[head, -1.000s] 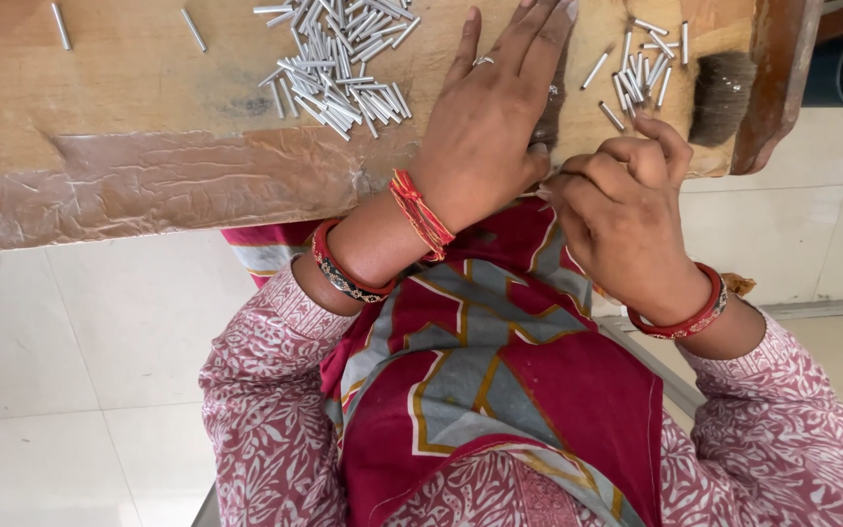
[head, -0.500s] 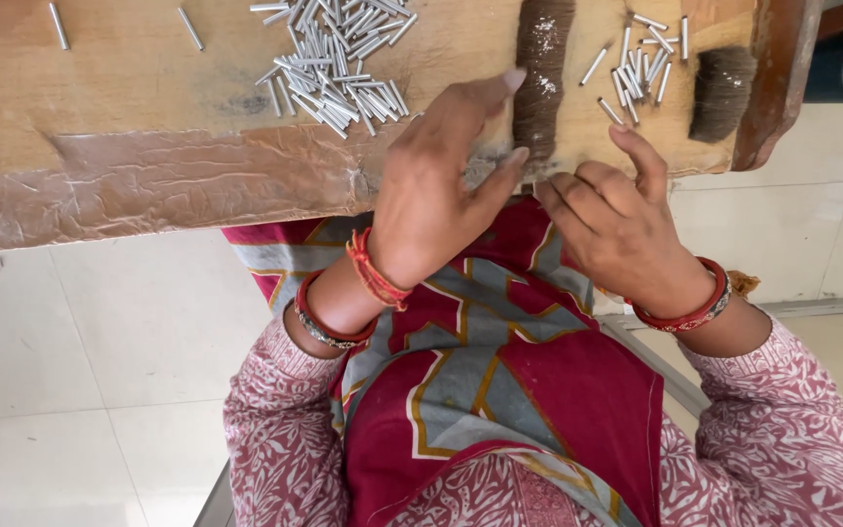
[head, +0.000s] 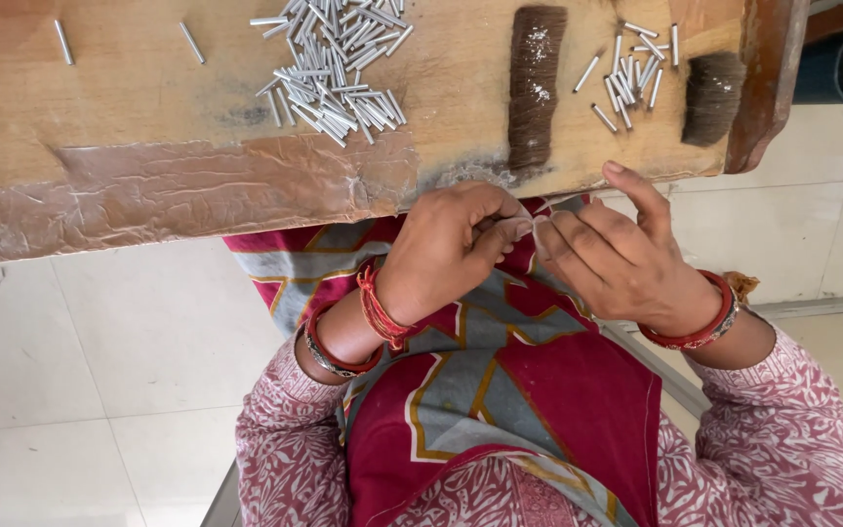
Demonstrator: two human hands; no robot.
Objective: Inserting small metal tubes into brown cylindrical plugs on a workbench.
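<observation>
Both hands meet just below bench (head: 148,185) edge: left hand (head: 451,249) & right hand (head: 617,259) pinch sth tiny and whitish between fingertips; metal pins (head: 334,73) heaped on bench.

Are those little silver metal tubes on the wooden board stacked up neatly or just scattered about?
Scattered. The metal tubes lie loose on the wooden board, pointing many ways, with a smaller loose bunch further along.

We are wearing long pink sleeves (head: 295,459) printed with white leafy patterns, and a maroon cloth (head: 500,390) with grey and gold-edged shapes. We are wearing red bangles (head: 700,327) on both wrists, plus a red thread (head: 378,312) tied around one.
</observation>
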